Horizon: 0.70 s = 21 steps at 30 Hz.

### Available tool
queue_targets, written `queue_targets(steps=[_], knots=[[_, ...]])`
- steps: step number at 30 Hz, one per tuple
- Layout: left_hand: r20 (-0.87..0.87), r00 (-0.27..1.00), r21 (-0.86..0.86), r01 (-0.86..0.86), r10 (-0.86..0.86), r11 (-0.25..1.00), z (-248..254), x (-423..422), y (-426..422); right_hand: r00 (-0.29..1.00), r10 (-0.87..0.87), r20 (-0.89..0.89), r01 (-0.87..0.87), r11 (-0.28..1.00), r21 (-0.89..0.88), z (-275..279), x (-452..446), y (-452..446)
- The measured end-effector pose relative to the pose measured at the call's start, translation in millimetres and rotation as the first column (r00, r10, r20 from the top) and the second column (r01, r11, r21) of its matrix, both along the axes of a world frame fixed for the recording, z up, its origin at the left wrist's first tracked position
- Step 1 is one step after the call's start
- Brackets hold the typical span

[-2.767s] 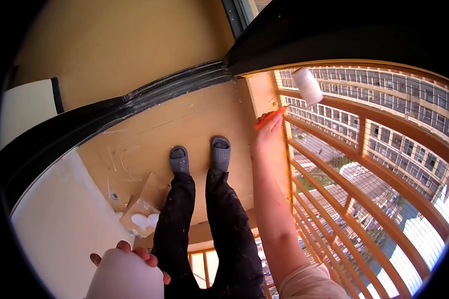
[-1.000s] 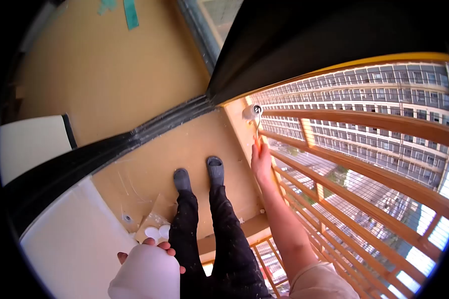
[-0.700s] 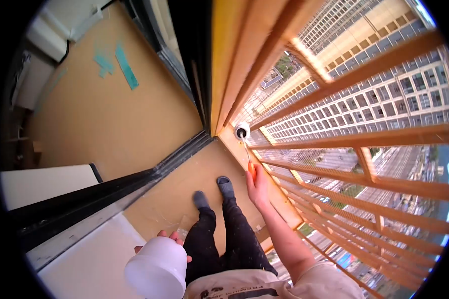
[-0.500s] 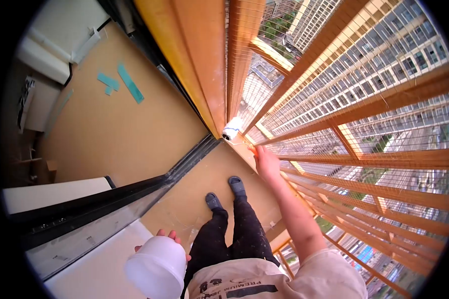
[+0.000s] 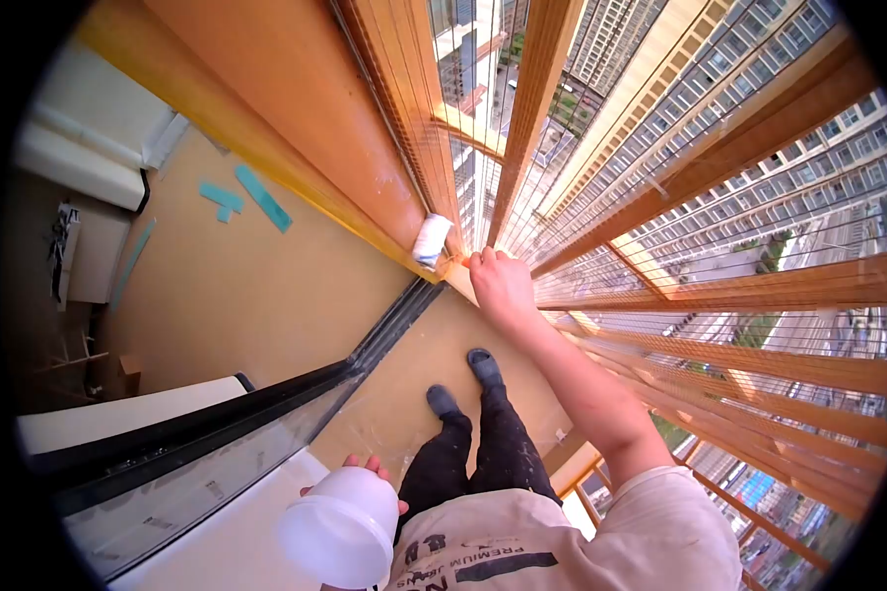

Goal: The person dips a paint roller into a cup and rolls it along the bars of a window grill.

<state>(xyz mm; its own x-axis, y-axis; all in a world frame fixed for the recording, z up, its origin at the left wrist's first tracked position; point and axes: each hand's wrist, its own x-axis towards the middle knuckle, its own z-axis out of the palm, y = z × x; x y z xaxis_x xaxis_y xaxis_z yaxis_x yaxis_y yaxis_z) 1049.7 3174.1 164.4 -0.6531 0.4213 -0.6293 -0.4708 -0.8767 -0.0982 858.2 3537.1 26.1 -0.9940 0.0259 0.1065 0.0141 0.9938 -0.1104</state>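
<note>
My right hand (image 5: 503, 291) is closed around the handle of a small paint roller, in the middle of the head view. The roller's white sleeve (image 5: 432, 240) lies against the lower part of an orange-brown wooden panel (image 5: 315, 128), or very near it. Most of the handle is hidden by my fingers. At the bottom, my left hand (image 5: 365, 465) grips a white, translucent plastic tub (image 5: 340, 532) from beneath and behind, with fingertips showing at its edges. The inside of the tub cannot be seen.
Wooden bars with wire mesh (image 5: 719, 305) run along the right, with tall buildings far below. A black door track (image 5: 375, 340) crosses the tan floor (image 5: 256, 286). Strips of teal tape (image 5: 263, 199) lie beyond it. My slippered feet (image 5: 483, 366) stand on the near side.
The roller and my right hand have shifted up and left, from beside the mesh corner onto the wooden panel. My view has turned somewhat. The tub stays in my left hand.
</note>
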Motion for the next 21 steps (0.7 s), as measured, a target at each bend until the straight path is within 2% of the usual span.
queue_targets(steps=[3, 5, 9, 15, 17, 18, 19, 21], knots=[[-0.011, 1.0, 0.059, -0.025, 0.025, 0.998, 18, -7, 4, 0.999, 0.008, -0.035, -0.007, 0.999, 0.034, 62, 3, 0], [-0.115, 0.993, 0.026, 0.029, -0.026, 0.999, 23, -10, 3, 0.998, 0.015, -0.056, -0.011, 0.998, 0.057, 100, 6, -1], [-0.139, 0.987, -0.025, 0.08, -0.083, 0.996, 44, -19, 2, 0.992, 0.029, -0.123, -0.019, 0.997, 0.08, 182, 4, -4], [-0.193, 0.975, -0.021, 0.11, -0.112, 0.994, 40, -18, -19, 0.991, 0.077, -0.113, -0.069, 0.995, 0.075, 307, 13, -11], [-0.32, 0.941, 0.049, 0.132, -0.11, 0.99, 41, -22, -20, 0.985, 0.074, -0.159, -0.059, 0.993, 0.099, 344, 19, -9], [-0.328, 0.937, 0.052, 0.142, -0.117, 0.989, 42, -23, -22, 0.965, 0.11, -0.238, -0.077, 0.987, 0.144, 357, 20, -6], [-0.346, 0.928, 0.003, 0.151, -0.141, 0.989, 42, -24, -24, 0.937, 0.148, -0.316, -0.09, 0.978, 0.19, 370, 21, -3], [-0.372, 0.913, -0.05, 0.162, -0.169, 0.985, 42, -26, -27, 0.914, 0.147, -0.379, -0.088, 0.982, 0.169, 397, 28, 0]])
